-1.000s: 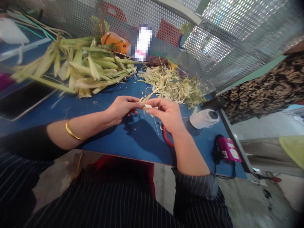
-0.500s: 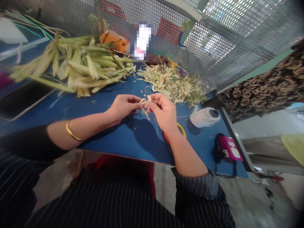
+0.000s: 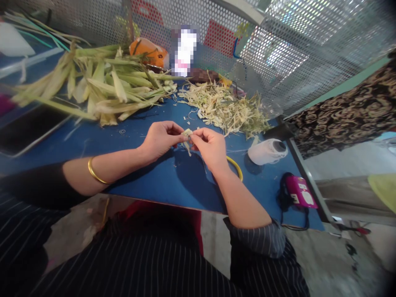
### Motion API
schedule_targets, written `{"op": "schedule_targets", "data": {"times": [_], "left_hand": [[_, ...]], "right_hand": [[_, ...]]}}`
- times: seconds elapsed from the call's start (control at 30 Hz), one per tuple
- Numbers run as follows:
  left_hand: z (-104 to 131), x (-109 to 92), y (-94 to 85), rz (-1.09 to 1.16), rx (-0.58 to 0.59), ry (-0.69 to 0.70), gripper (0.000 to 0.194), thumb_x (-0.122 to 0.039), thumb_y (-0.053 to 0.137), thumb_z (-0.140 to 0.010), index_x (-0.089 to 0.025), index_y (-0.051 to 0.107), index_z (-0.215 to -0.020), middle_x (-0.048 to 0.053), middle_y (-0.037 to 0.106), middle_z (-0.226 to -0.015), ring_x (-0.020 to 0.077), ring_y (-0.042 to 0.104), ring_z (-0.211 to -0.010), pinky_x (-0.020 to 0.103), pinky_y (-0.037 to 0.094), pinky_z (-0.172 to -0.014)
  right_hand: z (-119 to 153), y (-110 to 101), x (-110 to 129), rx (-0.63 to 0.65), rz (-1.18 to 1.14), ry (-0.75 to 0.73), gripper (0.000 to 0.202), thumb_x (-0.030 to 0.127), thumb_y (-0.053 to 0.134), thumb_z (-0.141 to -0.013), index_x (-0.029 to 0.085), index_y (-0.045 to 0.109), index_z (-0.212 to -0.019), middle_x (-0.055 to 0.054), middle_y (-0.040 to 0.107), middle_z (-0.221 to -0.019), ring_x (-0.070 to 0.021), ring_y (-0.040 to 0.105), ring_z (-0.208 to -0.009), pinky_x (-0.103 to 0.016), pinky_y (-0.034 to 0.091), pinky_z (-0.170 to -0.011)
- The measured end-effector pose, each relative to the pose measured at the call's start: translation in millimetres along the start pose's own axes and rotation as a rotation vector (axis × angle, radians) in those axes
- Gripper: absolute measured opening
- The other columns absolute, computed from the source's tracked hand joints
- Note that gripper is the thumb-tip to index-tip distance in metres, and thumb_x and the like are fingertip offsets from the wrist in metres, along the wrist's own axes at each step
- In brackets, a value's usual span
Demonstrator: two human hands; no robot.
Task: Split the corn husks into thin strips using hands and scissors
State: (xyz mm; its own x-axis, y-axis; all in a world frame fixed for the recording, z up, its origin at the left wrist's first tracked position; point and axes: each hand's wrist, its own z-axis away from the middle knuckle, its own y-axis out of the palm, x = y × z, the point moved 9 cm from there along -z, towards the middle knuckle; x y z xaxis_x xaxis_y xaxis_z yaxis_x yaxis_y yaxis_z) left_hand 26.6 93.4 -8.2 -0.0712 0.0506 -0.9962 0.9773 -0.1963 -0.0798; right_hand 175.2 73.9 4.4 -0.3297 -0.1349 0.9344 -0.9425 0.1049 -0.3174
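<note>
Over the blue table [image 3: 148, 177], my left hand [image 3: 162, 138] pinches a small pale strip of corn husk [image 3: 187, 133] between thumb and fingers. My right hand [image 3: 210, 146] meets it from the other side, its thumb and fingertips closed on the same strip. One end of the strip hangs below the fingertips. Just beyond the hands lies a heap of shredded husk [image 3: 222, 105]. Beside my right wrist is a yellow ring-shaped thing [image 3: 236, 167], partly hidden by the forearm. A white thread spool [image 3: 267, 152] lies on its side to the right, with thread running toward my right hand.
Long green corn husks [image 3: 105, 82] are piled at the back left, by a dark flat panel [image 3: 34, 126]. An orange package [image 3: 148, 51] stands against the perforated metal screen [image 3: 210, 12]. A magenta box with a black cord [image 3: 300, 192] sits near the right edge.
My right hand has shifted slightly left and down, uncovering more of the yellow ring. The loop of husk between my fingertips now looks flatter. My left hand has hardly moved.
</note>
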Motion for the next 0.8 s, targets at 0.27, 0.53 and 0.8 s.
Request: {"op": "schedule_targets", "data": {"times": [0.27, 0.53, 0.8], "left_hand": [[1, -4, -1.0, -0.136, 0.017, 0.1, 0.028, -0.038, 0.077, -0.067, -0.013, 0.07, -0.077, 0.005, 0.068, -0.069, 0.0122, 0.057, -0.058, 0.024, 0.043, -0.055], [2, -11, -2.0, -0.284, -0.002, 0.187, 0.024, -0.035, 0.073, -0.07, -0.013, 0.072, -0.079, 0.005, 0.07, -0.07, 0.0132, 0.058, -0.061, 0.024, 0.043, -0.056], [3, -13, 2.0, -0.312, 0.012, 0.188, 0.022, -0.033, 0.072, -0.071, -0.012, 0.071, -0.08, 0.005, 0.07, -0.071, 0.0135, 0.059, -0.063, 0.024, 0.043, -0.057]], "right_hand": [[-1, 1, -3, 0.04, 0.036, 0.028, 0.011, 0.029, 0.065, -0.075, 0.019, 0.066, -0.072, 0.0, 0.066, -0.064, -0.012, 0.062, -0.055, -0.029, 0.056, -0.058], [2, 1, 7, 0.061, 0.131, 0.006, 0.012, 0.029, 0.061, -0.078, 0.018, 0.063, -0.073, 0.001, 0.064, -0.063, -0.0116, 0.062, -0.054, -0.026, 0.053, -0.058], [0, 0, 5, 0.056, 0.212, -0.045, 0.012, 0.026, 0.058, -0.078, 0.019, 0.062, -0.068, 0.002, 0.062, -0.059, -0.0117, 0.062, -0.053, -0.025, 0.048, -0.057]]}}
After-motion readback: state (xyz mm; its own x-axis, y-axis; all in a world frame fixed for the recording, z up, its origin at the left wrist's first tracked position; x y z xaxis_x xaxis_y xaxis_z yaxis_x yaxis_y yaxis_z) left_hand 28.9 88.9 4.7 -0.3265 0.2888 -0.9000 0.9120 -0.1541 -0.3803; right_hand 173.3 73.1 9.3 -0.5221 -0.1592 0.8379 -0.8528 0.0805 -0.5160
